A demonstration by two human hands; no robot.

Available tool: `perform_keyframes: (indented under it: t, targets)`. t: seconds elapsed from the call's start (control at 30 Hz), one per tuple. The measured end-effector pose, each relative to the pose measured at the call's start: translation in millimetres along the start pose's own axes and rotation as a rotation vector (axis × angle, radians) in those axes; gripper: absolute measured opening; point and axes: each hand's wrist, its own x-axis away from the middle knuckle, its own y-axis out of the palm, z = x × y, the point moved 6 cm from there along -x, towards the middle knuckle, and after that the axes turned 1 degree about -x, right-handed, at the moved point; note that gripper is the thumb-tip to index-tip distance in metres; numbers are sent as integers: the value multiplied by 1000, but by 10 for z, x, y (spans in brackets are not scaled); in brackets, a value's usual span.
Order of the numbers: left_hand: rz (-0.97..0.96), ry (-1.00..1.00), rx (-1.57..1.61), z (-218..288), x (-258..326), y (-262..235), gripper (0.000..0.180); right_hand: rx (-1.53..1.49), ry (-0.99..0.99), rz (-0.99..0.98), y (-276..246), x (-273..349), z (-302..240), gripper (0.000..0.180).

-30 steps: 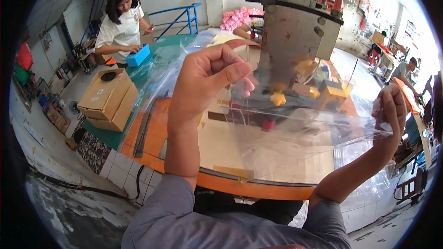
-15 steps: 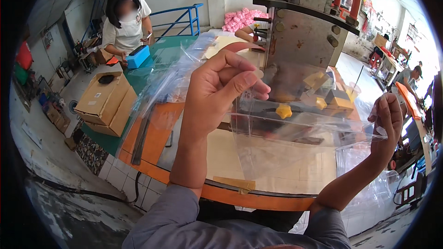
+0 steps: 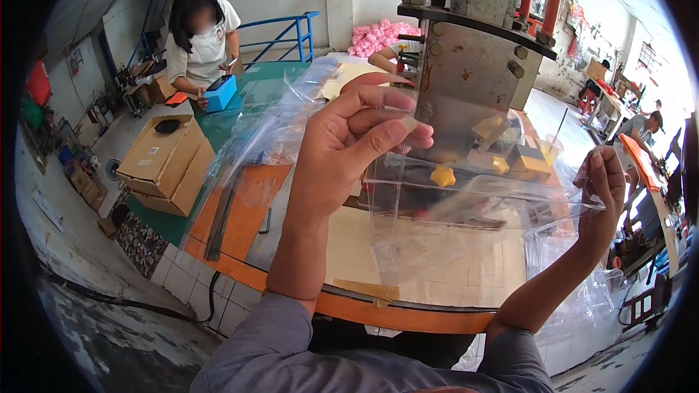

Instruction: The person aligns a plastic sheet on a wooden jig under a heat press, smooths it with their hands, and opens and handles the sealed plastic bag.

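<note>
A clear plastic sheet [image 3: 429,236] with seam-like lines hangs stretched between my hands above the worktable. My left hand [image 3: 349,135] pinches its upper left part between thumb and fingers, in front of the metal press [image 3: 466,65]. Out to the right, my right hand [image 3: 604,182] is closed on the sheet's other edge, which bunches at the fingertips. Through the plastic show a yellow star-shaped knob [image 3: 443,175] and the tan board [image 3: 451,269] on the table.
The orange table edge [image 3: 429,320] runs close in front of me. On the left are more clear plastic sheets [image 3: 251,131] and a cardboard box [image 3: 164,164]. Behind it a person [image 3: 204,51] holds a blue box [image 3: 220,93]. Other people work farther back.
Both hands keep their grip on the plastic sheet. My left hand has shifted slightly right and my right hand slightly left.
</note>
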Motion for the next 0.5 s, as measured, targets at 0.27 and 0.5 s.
perform_keyframes:
  t: [0.27, 0.5]
  targets:
    - [6, 24, -60, 3, 20, 92, 23, -75, -32, 49, 6, -7, 25, 18]
    - [-29, -15, -41, -93, 43, 88, 35, -59, -71, 78, 16, -12, -13, 20]
